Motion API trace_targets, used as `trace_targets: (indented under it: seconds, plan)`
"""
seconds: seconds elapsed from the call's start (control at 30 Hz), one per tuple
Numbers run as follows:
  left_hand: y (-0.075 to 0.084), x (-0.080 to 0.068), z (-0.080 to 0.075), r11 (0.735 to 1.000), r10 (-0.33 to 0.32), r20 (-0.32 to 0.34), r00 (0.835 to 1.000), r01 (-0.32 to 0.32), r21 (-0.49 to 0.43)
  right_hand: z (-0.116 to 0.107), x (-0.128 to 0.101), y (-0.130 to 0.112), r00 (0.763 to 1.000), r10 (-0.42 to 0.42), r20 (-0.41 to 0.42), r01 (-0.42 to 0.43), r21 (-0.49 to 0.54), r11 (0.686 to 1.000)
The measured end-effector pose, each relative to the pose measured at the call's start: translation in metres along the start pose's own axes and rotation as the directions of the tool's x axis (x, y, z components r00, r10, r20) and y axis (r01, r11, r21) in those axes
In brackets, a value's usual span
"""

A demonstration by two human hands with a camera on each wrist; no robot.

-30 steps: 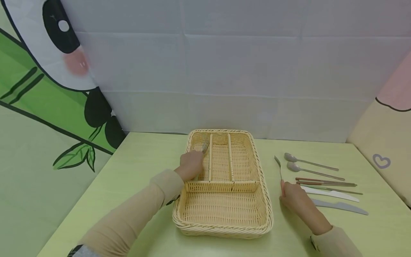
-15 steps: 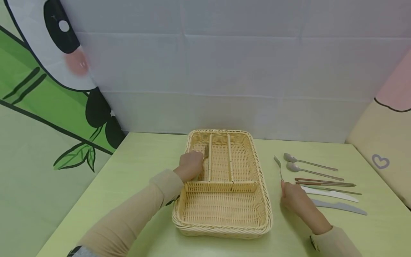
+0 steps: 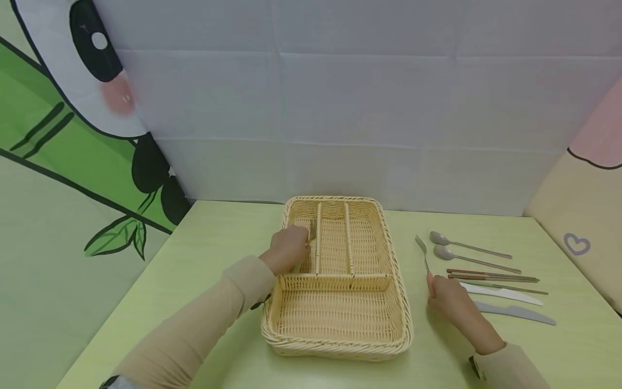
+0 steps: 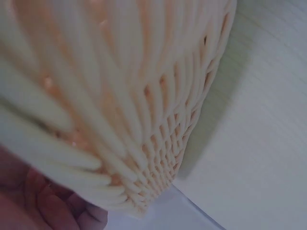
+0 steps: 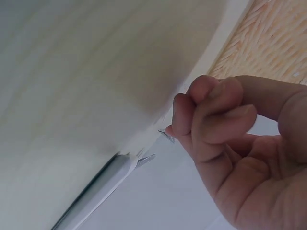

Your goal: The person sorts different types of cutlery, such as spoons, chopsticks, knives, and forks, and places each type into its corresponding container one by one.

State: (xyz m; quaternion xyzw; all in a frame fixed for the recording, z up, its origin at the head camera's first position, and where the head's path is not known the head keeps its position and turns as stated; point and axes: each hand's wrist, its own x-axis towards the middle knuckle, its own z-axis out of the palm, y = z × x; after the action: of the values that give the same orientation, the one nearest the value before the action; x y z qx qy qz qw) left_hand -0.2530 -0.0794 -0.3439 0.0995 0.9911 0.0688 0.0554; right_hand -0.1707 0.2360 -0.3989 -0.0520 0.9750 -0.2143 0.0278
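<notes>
a person's left hand [image 3: 288, 249] reaches into the far left compartment of a woven cutlery basket [image 3: 340, 346] on a pale green surface [image 3: 214, 243], its grip closed around a fork [image 3: 311, 231] whose tines show just past the fingers. to the right of the basket, the right hand [image 3: 449, 302] rests on the surface, fingers curled, pinching the handle end of a second fork [image 3: 421, 249] that lies flat. further right lie two spoons [image 3: 466, 253], chopsticks [image 3: 491, 276] and two knives [image 3: 510, 302].
</notes>
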Motion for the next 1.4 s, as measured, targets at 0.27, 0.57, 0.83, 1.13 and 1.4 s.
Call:
trace_targets:
  seconds: [0.27,0.57,0.83,1.13,1.4]
  plan:
    - [0.0,0.0,-0.003,0.998,0.006,-0.004,1.0,-0.006,-0.055,0.003,0.001,0.003,0.994,-0.048,-0.093,0.048,0.004,0.999]
    - [-0.001,-0.001,-0.008,0.997,0.012,-0.049,0.999,-0.016,-0.079,0.004,0.002,0.001,0.97,-0.103,-0.221,0.098,-0.031,0.995]
    - [0.001,-0.001,-0.014,0.989,0.035,-0.093,0.995,-0.048,-0.142,0.002,0.0,-0.002,0.969,-0.085,-0.234,0.08,-0.032,0.996]
    - [0.006,-0.005,-0.026,0.982,0.066,-0.115,0.991,-0.085,-0.168,-0.004,-0.003,-0.015,0.962,-0.101,-0.254,0.105,0.001,0.995]
    - [0.018,-0.006,-0.027,0.972,0.098,-0.093,0.991,-0.115,-0.205,-0.009,-0.008,-0.028,0.958,-0.116,-0.264,0.124,0.017,0.992]
